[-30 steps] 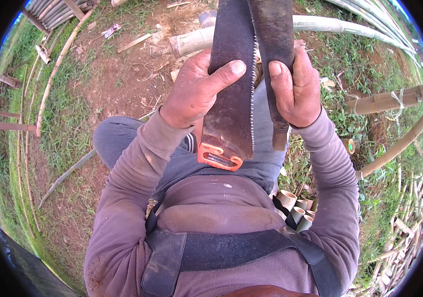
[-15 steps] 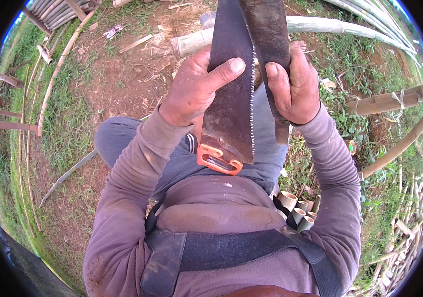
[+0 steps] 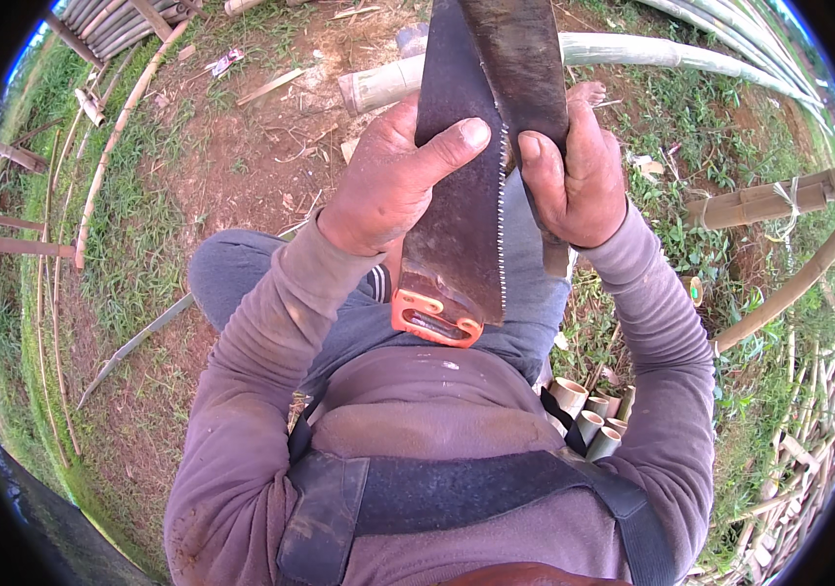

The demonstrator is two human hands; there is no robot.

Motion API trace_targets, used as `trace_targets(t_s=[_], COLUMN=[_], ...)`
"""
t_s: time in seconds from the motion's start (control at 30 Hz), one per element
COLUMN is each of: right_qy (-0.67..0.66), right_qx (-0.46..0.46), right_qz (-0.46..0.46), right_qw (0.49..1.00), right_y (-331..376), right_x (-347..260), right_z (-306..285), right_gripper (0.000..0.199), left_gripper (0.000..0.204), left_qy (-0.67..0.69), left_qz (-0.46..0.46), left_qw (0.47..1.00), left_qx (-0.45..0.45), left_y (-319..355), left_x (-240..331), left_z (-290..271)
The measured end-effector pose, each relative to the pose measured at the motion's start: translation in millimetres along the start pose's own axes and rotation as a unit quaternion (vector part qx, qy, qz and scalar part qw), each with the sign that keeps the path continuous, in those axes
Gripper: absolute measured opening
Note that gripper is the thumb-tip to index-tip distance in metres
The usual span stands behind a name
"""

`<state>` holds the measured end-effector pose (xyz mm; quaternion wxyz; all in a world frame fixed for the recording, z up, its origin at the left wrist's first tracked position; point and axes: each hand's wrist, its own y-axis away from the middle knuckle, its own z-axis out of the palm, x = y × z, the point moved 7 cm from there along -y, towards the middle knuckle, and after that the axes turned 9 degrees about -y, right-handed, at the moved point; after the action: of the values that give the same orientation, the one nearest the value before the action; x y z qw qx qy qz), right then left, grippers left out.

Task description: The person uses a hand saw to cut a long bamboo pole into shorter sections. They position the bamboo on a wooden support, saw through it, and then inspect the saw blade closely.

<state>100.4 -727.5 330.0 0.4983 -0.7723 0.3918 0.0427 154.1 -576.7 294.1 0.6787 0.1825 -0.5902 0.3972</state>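
Left hand (image 3: 388,186): gripping saw blade (image 3: 457,205), thumb pressing across its flat face.
Right hand (image 3: 574,176): closing around dark blade (image 3: 525,59), just beside saw teeth.
Saw handle (image 3: 434,314): orange, hanging below left hand, over lap.

An outdoor bamboo-working yard is shown, set on bare reddish earth (image 3: 242,166) edged with grass (image 3: 134,234). Long bamboo poles (image 3: 662,49) are laid across the ground at the top, and thinner canes (image 3: 115,137) are scattered at the left. Two poles lashed together (image 3: 779,200) are seen at the right. Short cut bamboo sections (image 3: 588,415) and offcuts (image 3: 808,459) are strewn nearby. No walls or roof are seen.
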Motion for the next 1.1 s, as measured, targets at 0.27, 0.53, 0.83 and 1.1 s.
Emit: trace_targets(t_s=[0.27, 0.53, 0.83, 1.1], right_qy=[-0.102, -0.14, -0.077, -0.036], right_qx=[0.001, 0.033, 0.012, 0.011], right_qz=[0.098, 0.147, 0.129, 0.115], right_qw=[0.99, 0.979, 0.989, 0.993], right_y=[16.5, 20.5, 23.1, 13.3], right_x=[1.1, 4.6, 4.3, 1.7], right_z=[7.4, 15.2, 10.4, 1.6], right_gripper=[0.018, 0.019, 0.019, 0.019], left_gripper=[0.036, 0.034, 0.037, 0.033], left_qy=[-0.02, -0.044, 0.024, 0.042], left_qz=[0.01, 0.008, 0.017, -0.012], left_qw=[1.0, 0.999, 0.999, 0.999], left_qx=[-0.011, -0.001, 0.015, 0.02], left_y=[4.1, 8.4, 6.1, 4.7], left_x=[-7.2, -12.7, -12.5, -14.3], left_z=[3.6, -1.3, 1.0, -7.0])
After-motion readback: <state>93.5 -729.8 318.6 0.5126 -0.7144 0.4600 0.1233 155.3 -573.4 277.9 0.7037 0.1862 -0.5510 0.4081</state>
